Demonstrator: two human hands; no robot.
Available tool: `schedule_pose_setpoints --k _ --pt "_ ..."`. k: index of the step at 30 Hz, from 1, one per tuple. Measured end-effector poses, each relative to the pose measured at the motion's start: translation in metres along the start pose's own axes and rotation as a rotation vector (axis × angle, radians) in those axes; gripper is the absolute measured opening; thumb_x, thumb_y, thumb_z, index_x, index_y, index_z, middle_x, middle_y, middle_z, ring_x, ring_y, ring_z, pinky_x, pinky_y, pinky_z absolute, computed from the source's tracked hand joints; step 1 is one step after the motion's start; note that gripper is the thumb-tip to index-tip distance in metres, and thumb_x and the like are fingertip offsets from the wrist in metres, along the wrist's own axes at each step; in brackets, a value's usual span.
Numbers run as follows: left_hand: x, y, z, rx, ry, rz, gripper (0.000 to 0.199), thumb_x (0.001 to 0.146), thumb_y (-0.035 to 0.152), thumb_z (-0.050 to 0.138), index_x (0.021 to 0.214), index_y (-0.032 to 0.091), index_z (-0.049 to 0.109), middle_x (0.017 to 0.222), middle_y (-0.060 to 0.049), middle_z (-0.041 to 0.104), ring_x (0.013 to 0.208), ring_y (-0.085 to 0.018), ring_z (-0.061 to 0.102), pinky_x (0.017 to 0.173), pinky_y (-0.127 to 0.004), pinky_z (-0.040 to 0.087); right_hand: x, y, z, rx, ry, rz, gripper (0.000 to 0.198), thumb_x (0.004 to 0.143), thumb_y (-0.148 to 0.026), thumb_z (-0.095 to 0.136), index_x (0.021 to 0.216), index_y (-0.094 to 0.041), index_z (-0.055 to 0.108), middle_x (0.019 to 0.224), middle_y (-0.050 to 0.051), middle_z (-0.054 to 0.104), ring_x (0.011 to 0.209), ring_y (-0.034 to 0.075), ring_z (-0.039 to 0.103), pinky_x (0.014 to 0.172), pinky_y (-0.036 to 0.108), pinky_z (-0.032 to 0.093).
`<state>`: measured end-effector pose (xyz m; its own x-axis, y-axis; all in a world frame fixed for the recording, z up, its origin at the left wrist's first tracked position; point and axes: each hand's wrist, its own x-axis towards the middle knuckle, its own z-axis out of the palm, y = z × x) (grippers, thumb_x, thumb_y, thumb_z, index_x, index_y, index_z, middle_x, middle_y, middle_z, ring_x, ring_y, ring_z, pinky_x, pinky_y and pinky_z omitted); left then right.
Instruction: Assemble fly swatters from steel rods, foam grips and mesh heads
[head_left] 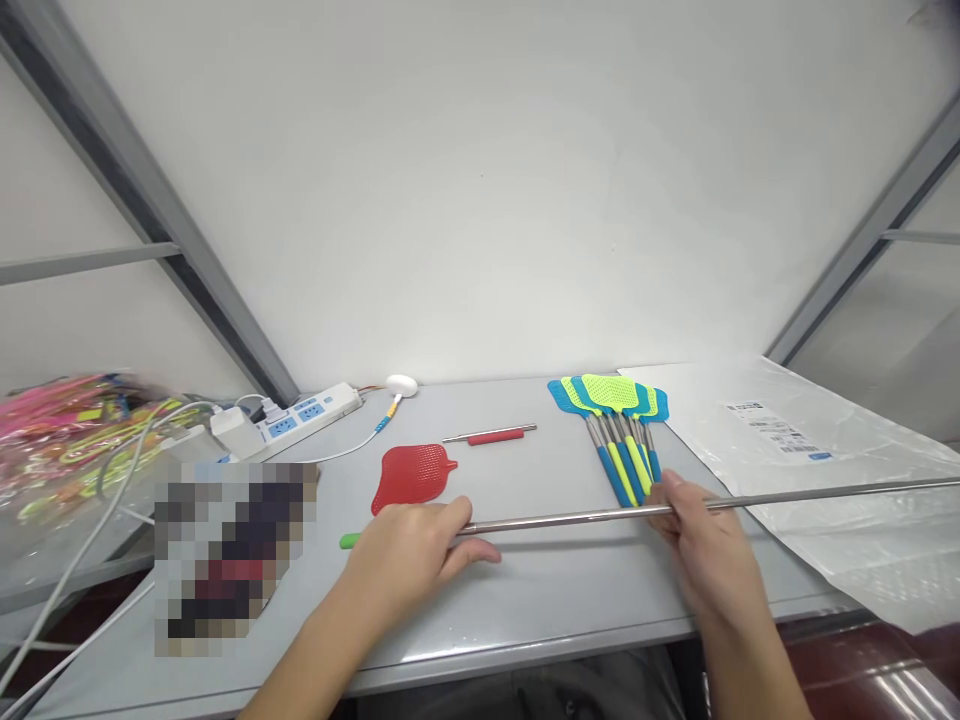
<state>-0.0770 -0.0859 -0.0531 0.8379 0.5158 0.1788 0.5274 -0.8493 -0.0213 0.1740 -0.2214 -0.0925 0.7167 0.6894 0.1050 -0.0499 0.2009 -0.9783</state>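
Note:
A long, thin metal rod (555, 519), extended like a telescopic pole, lies level across both hands. Its green handle end (349, 541) pokes out left of my left hand (416, 550), which is wrapped round it. My right hand (697, 520) pinches the rod farther along; the far end runs out of view at the right. Just behind my left hand lies a red fly swatter head (414, 474). Beyond it rest a short metal rod and a red handle (496, 436). Several blue and yellow-green fly swatters (611, 397) are fanned out behind my right hand.
A white power strip (307, 420) with plugs and cables sits at the back left, beside a white oval device (402, 385). Bagged colourful items (67, 440) stand far left. A blurred-out object (236, 560) lies front left. White plastic packaging (847, 480) covers the table's right side.

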Motion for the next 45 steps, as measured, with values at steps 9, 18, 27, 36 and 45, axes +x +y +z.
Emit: schedule_pose_setpoints --k 9,18,27,36,45 --pt "0.004 0.019 0.024 0.030 0.219 0.116 0.039 0.098 0.045 0.040 0.069 0.019 0.048 0.058 0.002 0.055 0.051 -0.014 0.050 0.051 -0.028 0.022 -0.002 -0.003 -0.002 0.302 0.179 0.066 0.046 0.085 -0.041 0.065 0.056 -0.021 0.035 0.057 -0.007 0.020 0.052 0.010 0.022 0.047 0.025 0.025" --pt "0.003 0.005 0.018 0.001 0.267 0.037 0.022 0.096 0.033 0.044 0.084 0.018 0.057 0.081 -0.004 0.058 0.075 -0.019 0.051 0.070 -0.034 0.034 -0.012 0.015 0.006 0.332 0.164 0.055 0.030 0.080 -0.041 0.072 0.074 -0.020 0.052 0.064 -0.007 0.035 0.051 0.007 0.029 0.046 0.021 0.029" --pt "-0.036 -0.020 0.023 -0.090 0.488 -0.090 0.017 0.091 0.024 0.057 0.107 0.019 0.056 0.095 -0.006 0.065 0.090 -0.021 0.058 0.087 -0.040 0.039 -0.009 0.015 0.000 0.402 0.109 0.092 0.022 0.082 -0.038 0.070 0.088 -0.022 0.056 0.064 -0.006 0.047 0.054 0.010 0.045 0.053 0.024 0.042" --pt "-0.038 -0.024 0.026 -0.326 0.473 -0.049 0.011 0.091 0.023 0.055 0.102 0.019 0.058 0.086 -0.003 0.062 0.077 -0.016 0.057 0.069 -0.027 0.046 -0.006 0.018 -0.002 0.420 0.140 0.049 0.019 0.084 -0.036 0.069 0.086 -0.021 0.056 0.063 -0.005 0.048 0.055 0.010 0.048 0.054 0.022 0.042" --pt "-0.042 -0.031 0.023 -0.301 0.500 -0.073 0.015 0.093 0.023 0.050 0.102 0.019 0.062 0.083 -0.003 0.064 0.072 -0.014 0.060 0.065 -0.024 0.046 -0.012 0.013 -0.002 0.421 0.056 0.084 0.024 0.081 -0.037 0.073 0.082 -0.021 0.055 0.053 -0.009 0.034 0.048 0.008 0.037 0.050 0.021 0.037"
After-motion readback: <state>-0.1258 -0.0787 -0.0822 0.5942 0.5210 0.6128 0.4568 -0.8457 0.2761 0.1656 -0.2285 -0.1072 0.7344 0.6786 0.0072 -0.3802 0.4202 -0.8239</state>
